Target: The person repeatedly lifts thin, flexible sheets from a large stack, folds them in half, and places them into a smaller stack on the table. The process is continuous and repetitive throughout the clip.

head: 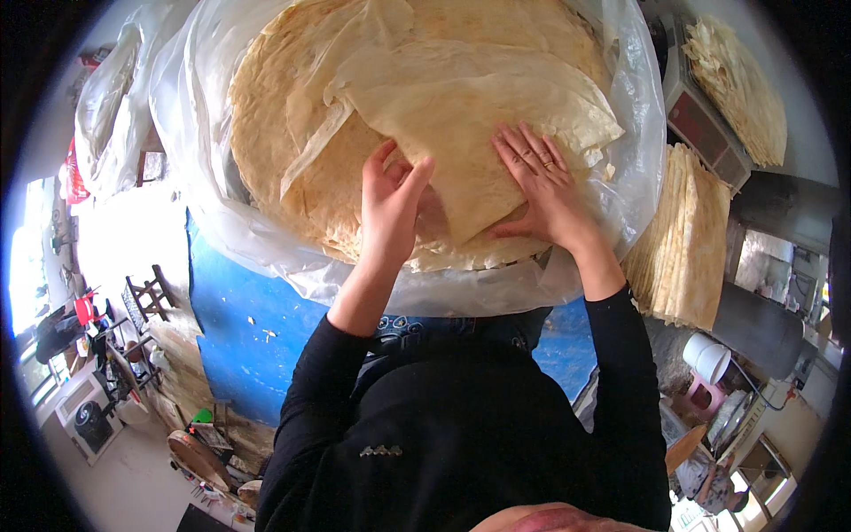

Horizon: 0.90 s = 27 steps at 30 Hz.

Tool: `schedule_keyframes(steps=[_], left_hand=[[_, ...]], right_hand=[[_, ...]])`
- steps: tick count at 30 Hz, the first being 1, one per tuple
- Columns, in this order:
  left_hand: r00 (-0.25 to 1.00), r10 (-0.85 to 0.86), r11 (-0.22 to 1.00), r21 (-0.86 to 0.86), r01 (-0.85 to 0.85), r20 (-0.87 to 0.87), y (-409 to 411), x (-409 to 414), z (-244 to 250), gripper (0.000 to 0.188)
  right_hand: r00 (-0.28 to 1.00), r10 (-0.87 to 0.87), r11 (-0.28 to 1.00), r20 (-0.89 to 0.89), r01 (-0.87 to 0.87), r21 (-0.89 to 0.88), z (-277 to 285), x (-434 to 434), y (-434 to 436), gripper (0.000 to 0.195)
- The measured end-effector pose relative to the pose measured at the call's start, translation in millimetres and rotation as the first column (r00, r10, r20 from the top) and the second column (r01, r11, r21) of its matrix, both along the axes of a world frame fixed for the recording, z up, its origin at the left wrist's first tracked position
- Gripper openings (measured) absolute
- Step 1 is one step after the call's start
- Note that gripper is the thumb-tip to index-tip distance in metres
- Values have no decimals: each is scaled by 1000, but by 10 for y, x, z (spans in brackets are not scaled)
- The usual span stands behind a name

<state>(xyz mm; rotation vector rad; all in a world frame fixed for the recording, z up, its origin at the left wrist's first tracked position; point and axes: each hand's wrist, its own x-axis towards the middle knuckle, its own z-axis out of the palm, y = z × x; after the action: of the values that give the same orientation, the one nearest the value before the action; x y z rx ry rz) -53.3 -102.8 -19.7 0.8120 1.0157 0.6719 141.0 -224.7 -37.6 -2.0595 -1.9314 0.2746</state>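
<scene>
A wide stack of thin, round flatbread sheets (266, 133) lies before me inside an opened clear plastic bag (199, 133). On top is a partly folded sheet (459, 113), its pointed corner toward me and its right end torn into small flakes. My right hand (538, 179) rests palm down on this sheet near its right side, fingers spread and thumb by the lower edge. My left hand (392, 193) is raised at the sheet's left edge, thumb and forefinger apart with nothing visible between them. A blurred patch beside its wrist is unclear.
At the right, a folded flatbread pile (685, 239) stands near a scale (708, 133) bearing more flatbread (738, 86). A blue sheet (246, 312) covers the surface below the bag. A white bucket (705, 358), pink stool (706, 396) and another person (708, 479) are farther off.
</scene>
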Motion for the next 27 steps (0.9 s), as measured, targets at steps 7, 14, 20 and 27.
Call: schedule_keyframes(steps=[7,14,20,27], left_hand=[[953,-10,927,360,-105,304,33,-128,309,49],[870,256,327,885,332,-421,252,-894,532,20],[329,-785,-3,534,846,-526,792,76,3,21],[-135,-928,-166,61,984,-349,1460,624,-186,59]], right_hand=[[976,0,991,-218,28,129,181,-239,178,83],[913,283,950,-294,-308,-42,273,-770,-133,76],[946,287,951,-151,-300,-74,135,-879,-181,64],[455,-188,977,-871,-8,-215,36,-371,-215,50]])
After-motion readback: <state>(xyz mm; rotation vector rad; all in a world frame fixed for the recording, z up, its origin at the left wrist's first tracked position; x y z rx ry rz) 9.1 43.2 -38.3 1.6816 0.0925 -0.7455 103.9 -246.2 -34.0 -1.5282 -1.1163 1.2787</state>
